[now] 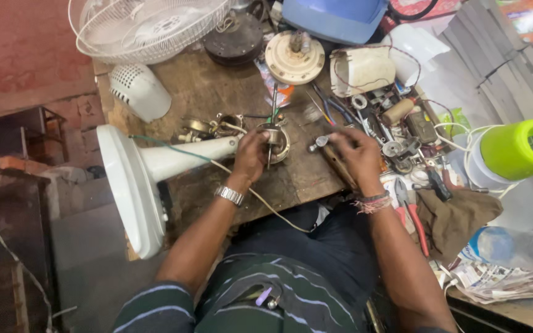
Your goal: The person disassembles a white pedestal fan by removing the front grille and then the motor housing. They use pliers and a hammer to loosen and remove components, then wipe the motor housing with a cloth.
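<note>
The round metal fan motor (pixel 274 143) with its thin upright shaft sits near the middle of the worn wooden table (pixel 205 92), right at the top end of the white plastic fan stand (pixel 149 179) that lies on its side with its big round base hanging off the near-left edge. One motor, one stand. The left hand (pixel 251 154) is wrapped around the spot where the stand's neck meets the motor, fingers (pixel 260 139) curled closed on it, so the motor pokes out just past the fingertips on the right. There's a silver metal wristwatch (pixel 229 195) on that wrist.

The right hand (pixel 356 154) is a bit to the right, apart from the motor, fingers bent down over a small shiny metal part (pixel 319 142) and a brownish wooden-handled tool (pixel 338 165); it looks like a pinch, but it's blurry and I can't tell exactly what's gripped. A thin cream wire (pixel 266 206) trails from the motor toward the person's lap, and a green one (pixel 168 145) runs along the stand.

Other stuff I can count: one white wire fan guard (pixel 149 24) at the top left, one white vented plastic motor cover (pixel 138 89) below it, one cream round motor housing (pixel 294 57) at the back, one lime-green capped white container (pixel 513 151) on the right, one clear plastic bottle (pixel 516 246) lying on newspaper, and one pair of red-handled pliers (pixel 416 223) by a brown rag (pixel 458 216).
</note>
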Demonstrator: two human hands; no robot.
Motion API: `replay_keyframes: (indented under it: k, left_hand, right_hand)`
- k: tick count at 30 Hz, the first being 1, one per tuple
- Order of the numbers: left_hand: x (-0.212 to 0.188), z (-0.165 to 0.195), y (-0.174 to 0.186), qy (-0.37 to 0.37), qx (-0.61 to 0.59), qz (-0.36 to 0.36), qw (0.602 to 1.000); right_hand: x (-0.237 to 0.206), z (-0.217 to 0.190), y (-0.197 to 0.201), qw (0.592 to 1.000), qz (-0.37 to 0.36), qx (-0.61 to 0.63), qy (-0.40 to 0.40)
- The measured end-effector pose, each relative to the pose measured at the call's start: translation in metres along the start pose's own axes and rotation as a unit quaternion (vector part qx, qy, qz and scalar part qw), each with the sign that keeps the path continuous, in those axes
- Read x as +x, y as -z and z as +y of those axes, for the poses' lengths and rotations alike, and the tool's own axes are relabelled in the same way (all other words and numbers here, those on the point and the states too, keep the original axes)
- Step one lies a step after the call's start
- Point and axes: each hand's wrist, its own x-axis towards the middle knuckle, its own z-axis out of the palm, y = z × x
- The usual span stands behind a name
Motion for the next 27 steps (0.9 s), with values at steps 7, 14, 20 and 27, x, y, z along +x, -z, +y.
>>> replay_keyframes:
  k: [7,14,20,27]
  left_hand:
    - [0.006,-0.007,0.016,0.039,-0.084,0.0,0.996]
    - [-0.009,-0.021,0.034,0.062,-0.032,0.058,0.996]
    - [-0.039,-0.016,0.049,0.085,0.0,0.07,0.994]
    - [-0.043,-0.017,0.051,0.086,0.014,0.036,0.996]
  right_hand:
    - [0.01,0.036,-0.011,0.987,0.048,-0.15,-0.025]
    - [-0.025,0.067,0.006,0.952,0.063,-0.28,0.103]
    - [-0.101,0.054,0.089,0.863,0.299,-0.404,0.062]
    - [-0.161,0.084,0.164,0.826,0.232,-0.508,-0.071]
